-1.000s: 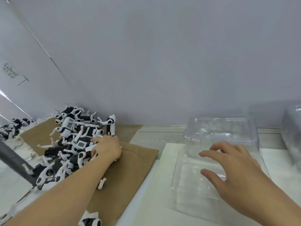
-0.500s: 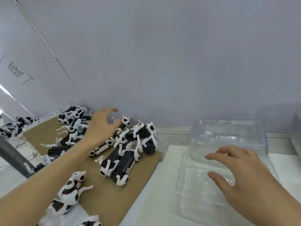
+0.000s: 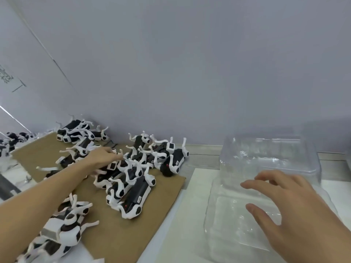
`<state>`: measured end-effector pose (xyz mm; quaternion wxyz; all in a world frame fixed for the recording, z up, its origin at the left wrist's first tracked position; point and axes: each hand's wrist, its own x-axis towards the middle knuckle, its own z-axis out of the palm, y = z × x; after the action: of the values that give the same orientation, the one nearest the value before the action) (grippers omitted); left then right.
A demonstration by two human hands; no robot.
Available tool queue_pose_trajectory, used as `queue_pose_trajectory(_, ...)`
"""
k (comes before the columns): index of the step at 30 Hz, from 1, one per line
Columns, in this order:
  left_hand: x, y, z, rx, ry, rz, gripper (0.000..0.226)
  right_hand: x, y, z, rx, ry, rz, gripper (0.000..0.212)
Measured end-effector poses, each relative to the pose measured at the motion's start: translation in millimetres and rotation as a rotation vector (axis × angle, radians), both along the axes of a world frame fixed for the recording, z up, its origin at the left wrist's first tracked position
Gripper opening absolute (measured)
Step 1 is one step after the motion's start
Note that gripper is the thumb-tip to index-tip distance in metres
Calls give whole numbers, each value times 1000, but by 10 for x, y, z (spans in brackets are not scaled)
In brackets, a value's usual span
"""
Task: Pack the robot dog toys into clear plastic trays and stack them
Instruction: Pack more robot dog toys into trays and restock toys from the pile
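Several black-and-white robot dog toys (image 3: pixel 133 179) lie tumbled on a brown cardboard sheet (image 3: pixel 117 236) at the left. My left hand (image 3: pixel 103 158) reaches over this pile, its fingertips touching the toys in the middle; whether it grips one is unclear. An empty clear plastic tray (image 3: pixel 228 221) lies on the white surface at the right, with more clear trays (image 3: pixel 269 156) stacked behind it. My right hand (image 3: pixel 281 204) hovers over the near tray with fingers spread and holds nothing.
More toys (image 3: pixel 62 230) lie at the near left edge, and another group (image 3: pixel 76 131) sits against the grey wall. Farther toys (image 3: pixel 13 139) lie at the far left. A dark bar (image 3: pixel 7 185) crosses the left edge.
My left hand swept a cluster of toys rightward across the cardboard, lifted, then came down onto the pile's middle. My right hand stayed over the clear tray.
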<state>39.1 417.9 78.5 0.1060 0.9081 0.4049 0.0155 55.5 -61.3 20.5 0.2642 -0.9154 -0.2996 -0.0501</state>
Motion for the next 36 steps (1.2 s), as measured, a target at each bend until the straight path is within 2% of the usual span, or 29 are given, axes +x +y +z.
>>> queue_pose_trajectory(3, -144, -242, 60, -33, -15, -86, 22, 11, 26, -54, 114, -34, -9, 37)
queue_pose_trajectory(7, -308, -556, 209, -41, 120, -229, 30, 25, 44, -137, 140, -121, -92, 47)
queue_pose_trajectory(8, -362, -591, 255, -94, 115, -259, 32, 34, 49, -149, 147, -142, -97, 49)
queue_pose_trajectory(11, -494, -627, 447, -257, -79, -245, 34, 68, 56, -177, 181, -182, -97, 51)
queue_pose_trajectory(13, -481, -499, 505, -154, -304, -200, 30, 80, 59, -184, 196, -182, -81, 49)
queue_pose_trajectory(15, -412, -297, 462, 38, -478, -106, 23, 70, 47, -182, 222, -137, -51, 45)
queue_pose_trajectory(16, -377, -221, 398, 104, -481, -64, 17, 66, 42, -178, 235, -117, -42, 42)
queue_pose_trajectory(17, -338, -174, 314, 88, -433, -22, 23, 57, 37, -175, 246, -104, -40, 41)
queue_pose_trajectory(19, -242, -128, 122, -197, -263, 77, 56, 54, 28, -154, 217, -102, -51, 41)
queue_pose_trajectory(20, -196, -149, 76, -317, -192, 117, 60, 47, 35, -129, 192, -104, -40, 43)
queue_pose_trajectory(22, -117, -229, 96, -434, -95, 113, 47, 52, 36, -110, 161, -129, -21, 43)
queue_pose_trajectory(26, -90, -378, 129, -423, -38, -69, 12, 62, 23, -144, 188, -114, -20, 41)
queue_pose_trajectory(30, -243, -650, 140, -332, -14, -235, 18, 48, 34, -145, 171, -166, -38, 44)
queue_pose_trajectory(32, -369, -763, 247, -401, -30, -330, 22, 48, 39, -123, 201, -138, -33, 39)
queue_pose_trajectory(34, -510, -782, 391, -424, -106, -419, 38, 53, 42, -148, 249, -158, -22, 38)
queue_pose_trajectory(36, -649, -684, 484, -285, -220, -430, 38, 62, 49, -182, 255, -160, -27, 41)
